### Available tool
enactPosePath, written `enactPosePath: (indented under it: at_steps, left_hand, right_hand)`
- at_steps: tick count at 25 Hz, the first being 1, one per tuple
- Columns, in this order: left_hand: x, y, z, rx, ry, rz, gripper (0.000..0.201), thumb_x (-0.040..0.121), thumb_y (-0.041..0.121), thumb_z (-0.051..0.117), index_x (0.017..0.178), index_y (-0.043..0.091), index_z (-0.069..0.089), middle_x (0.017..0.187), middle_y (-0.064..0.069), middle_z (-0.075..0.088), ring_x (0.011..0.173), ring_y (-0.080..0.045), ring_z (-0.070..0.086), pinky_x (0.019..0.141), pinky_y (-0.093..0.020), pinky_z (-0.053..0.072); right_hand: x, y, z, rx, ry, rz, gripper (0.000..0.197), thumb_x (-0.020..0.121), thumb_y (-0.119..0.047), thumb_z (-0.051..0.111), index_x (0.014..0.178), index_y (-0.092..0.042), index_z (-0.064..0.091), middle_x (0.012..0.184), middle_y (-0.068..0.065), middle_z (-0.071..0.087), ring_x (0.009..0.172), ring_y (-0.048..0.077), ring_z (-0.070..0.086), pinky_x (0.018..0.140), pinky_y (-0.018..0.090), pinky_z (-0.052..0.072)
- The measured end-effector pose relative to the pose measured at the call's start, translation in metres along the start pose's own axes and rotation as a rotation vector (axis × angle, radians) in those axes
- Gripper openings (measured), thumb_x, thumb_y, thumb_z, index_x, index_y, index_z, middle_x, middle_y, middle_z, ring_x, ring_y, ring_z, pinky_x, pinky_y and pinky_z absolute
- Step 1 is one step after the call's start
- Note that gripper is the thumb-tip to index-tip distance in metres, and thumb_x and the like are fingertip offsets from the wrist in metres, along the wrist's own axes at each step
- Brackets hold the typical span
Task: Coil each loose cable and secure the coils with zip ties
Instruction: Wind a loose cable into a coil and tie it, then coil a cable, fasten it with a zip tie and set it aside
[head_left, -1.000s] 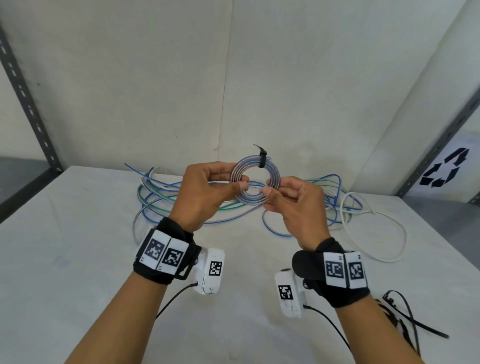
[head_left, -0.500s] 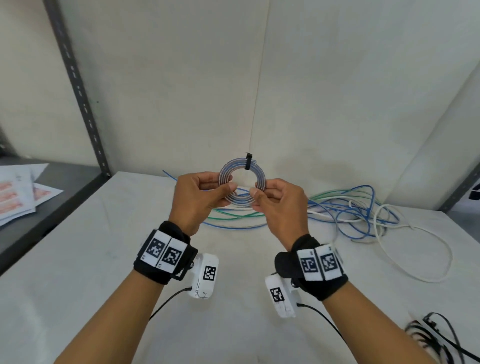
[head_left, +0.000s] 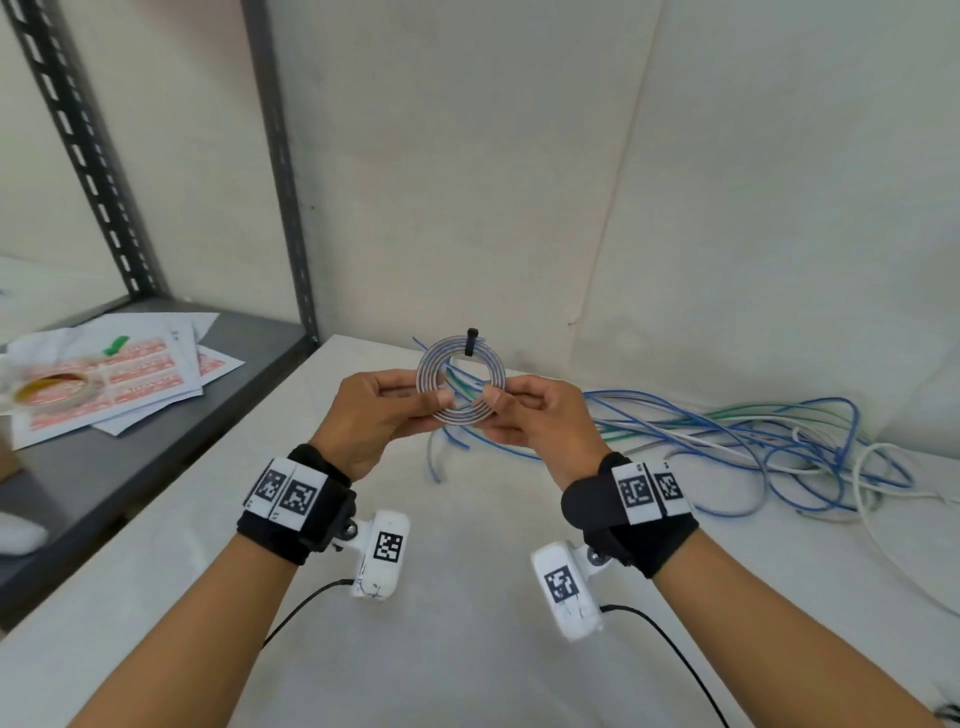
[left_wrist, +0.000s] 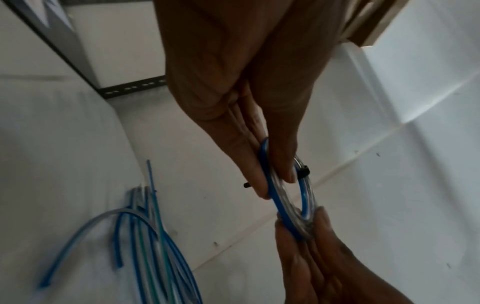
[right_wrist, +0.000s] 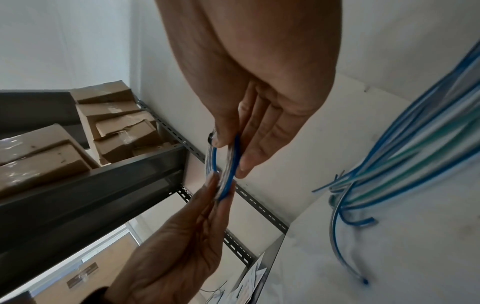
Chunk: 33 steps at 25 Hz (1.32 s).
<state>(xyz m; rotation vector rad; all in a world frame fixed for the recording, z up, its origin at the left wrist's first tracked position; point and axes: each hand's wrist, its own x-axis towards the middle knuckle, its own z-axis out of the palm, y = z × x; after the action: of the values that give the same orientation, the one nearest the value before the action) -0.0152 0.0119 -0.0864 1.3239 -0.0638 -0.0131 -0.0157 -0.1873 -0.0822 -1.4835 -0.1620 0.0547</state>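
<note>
A small flat coil (head_left: 429, 364) of blue and clear cable is held upright above the white table (head_left: 467, 597). A black zip tie (head_left: 471, 342) binds its top. My left hand (head_left: 434, 392) pinches the coil's left lower arc, and my right hand (head_left: 496, 400) pinches the right lower arc. In the left wrist view the left fingers (left_wrist: 259, 181) clamp the coil (left_wrist: 276, 205) near the tie (left_wrist: 303, 171). The right wrist view shows the right fingertips (right_wrist: 244, 164) gripping the coil (right_wrist: 228, 185). Loose blue, green and white cables (head_left: 727, 431) lie on the table behind and to the right.
A grey side shelf (head_left: 156, 457) on the left carries papers (head_left: 130, 374) and a tape roll (head_left: 57, 389). A slotted metal upright (head_left: 280, 171) stands at the table's left corner. Cardboard boxes (right_wrist: 116, 127) sit on a higher shelf. White walls close the back.
The head view has swung left, bringing the side shelf into sight. Both hands keep their pinch on the coil, which now sits left of most of the cable pile.
</note>
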Motion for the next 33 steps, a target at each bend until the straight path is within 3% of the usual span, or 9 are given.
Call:
enactPosePath:
  at_steps: [2, 4, 7, 11, 15, 19, 22, 27, 33]
  left_hand:
    - [0.001, -0.001, -0.015, -0.007, 0.001, -0.046, 0.025, 0.082, 0.000, 0.075, 0.107, 0.002, 0.070, 0.094, -0.012, 0.078, 0.087, -0.022, 0.074, 0.076, -0.028, 0.061]
    - [0.004, -0.004, -0.029, 0.123, 0.130, 0.029, 0.043, 0.076, 0.014, 0.085, 0.115, 0.006, 0.068, 0.103, -0.010, 0.076, 0.094, -0.023, 0.074, 0.080, -0.032, 0.062]
    - [0.002, 0.000, -0.034, 0.254, 0.232, 0.125, 0.045, 0.082, 0.040, 0.082, 0.114, 0.011, 0.069, 0.105, -0.007, 0.075, 0.093, -0.020, 0.075, 0.079, -0.035, 0.062]
    - [0.000, 0.004, -0.040, 0.236, -0.022, -0.052, 0.032, 0.099, 0.030, 0.061, 0.111, 0.003, 0.071, 0.105, -0.016, 0.076, 0.096, -0.027, 0.075, 0.084, -0.036, 0.062]
    - [0.011, 0.003, -0.074, 0.262, -0.047, -0.167, 0.018, 0.098, 0.011, 0.059, 0.111, 0.001, 0.068, 0.103, -0.020, 0.075, 0.086, -0.024, 0.076, 0.075, -0.031, 0.063]
    - [0.033, -0.005, -0.090, 0.328, -0.035, -0.294, 0.021, 0.097, 0.011, 0.063, 0.112, -0.003, 0.068, 0.099, -0.019, 0.076, 0.081, -0.021, 0.076, 0.070, -0.028, 0.062]
    - [0.054, -0.017, -0.101, 0.571, 0.080, -0.386, 0.020, 0.089, 0.012, 0.074, 0.105, -0.001, 0.071, 0.097, -0.021, 0.076, 0.085, -0.026, 0.076, 0.082, -0.035, 0.062]
    - [0.068, -0.032, -0.110, 0.930, 0.216, -0.466, 0.018, 0.081, 0.012, 0.083, 0.094, 0.008, 0.071, 0.088, -0.016, 0.075, 0.081, -0.026, 0.076, 0.084, -0.040, 0.062]
    - [0.065, -0.037, -0.112, 1.104, 0.276, -0.445, 0.017, 0.075, 0.013, 0.088, 0.085, 0.008, 0.075, 0.080, -0.011, 0.075, 0.074, -0.024, 0.076, 0.080, -0.039, 0.063]
  right_hand:
    - [0.008, 0.003, 0.011, -0.049, -0.011, 0.023, 0.014, 0.093, -0.012, 0.069, 0.102, -0.001, 0.070, 0.090, 0.017, 0.076, 0.073, 0.020, 0.074, 0.067, 0.028, 0.061]
    - [0.020, 0.007, 0.022, -0.165, 0.094, -0.031, 0.005, 0.091, -0.013, 0.073, 0.088, -0.010, 0.072, 0.085, 0.017, 0.076, 0.069, 0.020, 0.072, 0.061, 0.030, 0.059]
    - [0.040, 0.017, 0.043, -0.567, 0.236, -0.253, 0.012, 0.083, -0.027, 0.080, 0.078, -0.021, 0.071, 0.076, 0.001, 0.075, 0.069, 0.015, 0.071, 0.066, 0.032, 0.058]
    - [0.029, 0.031, 0.078, -0.740, -0.094, -0.354, 0.017, 0.083, -0.025, 0.080, 0.096, -0.016, 0.077, 0.086, -0.002, 0.077, 0.076, 0.013, 0.069, 0.075, 0.029, 0.056]
    - [0.055, 0.044, 0.062, -0.545, 0.134, -0.186, 0.017, 0.089, -0.032, 0.074, 0.096, -0.016, 0.072, 0.087, -0.003, 0.073, 0.079, 0.011, 0.068, 0.073, 0.024, 0.055]
    - [0.076, 0.056, 0.067, -0.301, -0.089, 0.217, 0.009, 0.095, -0.012, 0.069, 0.091, -0.004, 0.069, 0.087, 0.016, 0.071, 0.075, 0.028, 0.070, 0.071, 0.037, 0.063]
    - [0.088, 0.070, 0.080, -0.472, 0.007, 0.240, 0.013, 0.090, -0.011, 0.074, 0.080, -0.004, 0.071, 0.083, 0.017, 0.073, 0.073, 0.030, 0.074, 0.075, 0.044, 0.063]
    - [0.099, 0.095, 0.097, -0.789, -0.053, 0.280, 0.043, 0.078, -0.021, 0.086, 0.113, -0.003, 0.069, 0.111, 0.013, 0.072, 0.098, 0.030, 0.072, 0.088, 0.042, 0.059]
    - [0.104, 0.113, 0.113, -0.917, -0.070, 0.284, 0.042, 0.065, -0.030, 0.093, 0.093, -0.006, 0.075, 0.089, 0.011, 0.076, 0.077, 0.023, 0.074, 0.073, 0.037, 0.063]
